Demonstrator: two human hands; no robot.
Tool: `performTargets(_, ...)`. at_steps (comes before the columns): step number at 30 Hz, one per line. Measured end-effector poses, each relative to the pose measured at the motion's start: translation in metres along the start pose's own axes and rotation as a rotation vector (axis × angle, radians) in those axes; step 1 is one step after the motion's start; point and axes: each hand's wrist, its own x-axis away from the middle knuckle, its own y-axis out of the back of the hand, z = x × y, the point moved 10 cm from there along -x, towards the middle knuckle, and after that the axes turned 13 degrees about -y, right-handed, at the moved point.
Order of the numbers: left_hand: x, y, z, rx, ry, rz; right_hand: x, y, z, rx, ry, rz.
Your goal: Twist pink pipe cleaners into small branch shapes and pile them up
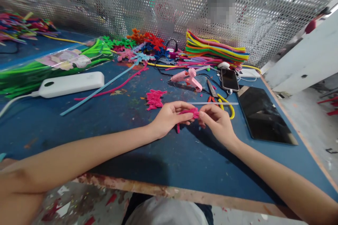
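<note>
Between my hands is a bent magenta pipe cleaner (194, 112), folded into small loops, with one end hanging down below my fingers. My left hand (171, 117) pinches it between thumb and fingers. The fingertips of my right hand (218, 121) are closed on its right end; the exact grip is partly hidden. A small pile of folded magenta pipe cleaners (155, 99) lies on the blue table just left of my left hand. Beyond my right hand are yellow-handled scissors (232, 111) and red-handled pliers (212, 89).
A pink glue gun (187, 78) stands behind my hands. To the right lie a phone (229, 79) and a dark tablet (265, 114). A white power bank (72, 84) and bagged green pipe cleaners (97, 51) are left. Pipe cleaner bundles (215, 47) line the perforated metal panel (158, 3).
</note>
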Motion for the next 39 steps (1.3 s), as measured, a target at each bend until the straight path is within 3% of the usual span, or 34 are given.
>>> performTargets(4,-0.002,0.0,-0.024,-0.314,-0.178,0.065,-0.001,-0.015,-0.024,-0.126,-0.285,0.174)
performTargets(7,-0.002,-0.001,-0.031,-0.358,-0.236,0.06,0.0,-0.016,-0.027,-0.118,-0.33,0.183)
performTargets(10,-0.001,0.0,-0.022,-0.318,-0.156,0.056,0.0,-0.016,-0.025,-0.105,-0.318,0.171)
performTargets(17,0.001,0.002,0.004,-0.167,0.039,0.046,0.005,-0.003,0.005,0.279,0.017,-0.038)
performTargets(21,0.003,0.001,0.01,-0.103,0.104,0.018,0.013,-0.007,0.019,0.458,0.219,-0.079)
performTargets(27,0.003,0.002,0.007,-0.153,0.074,0.013,0.027,-0.017,0.035,0.692,0.526,-0.104)
performTargets(30,0.002,0.002,0.0,-0.242,0.017,0.02,0.031,-0.024,0.037,0.77,0.593,-0.063)
performTargets(33,0.002,0.001,-0.009,-0.335,-0.036,0.026,0.028,-0.025,0.037,0.751,0.529,-0.046)
performTargets(39,0.0,0.0,-0.023,-0.433,-0.143,0.03,0.012,-0.014,0.027,0.553,0.204,-0.015)
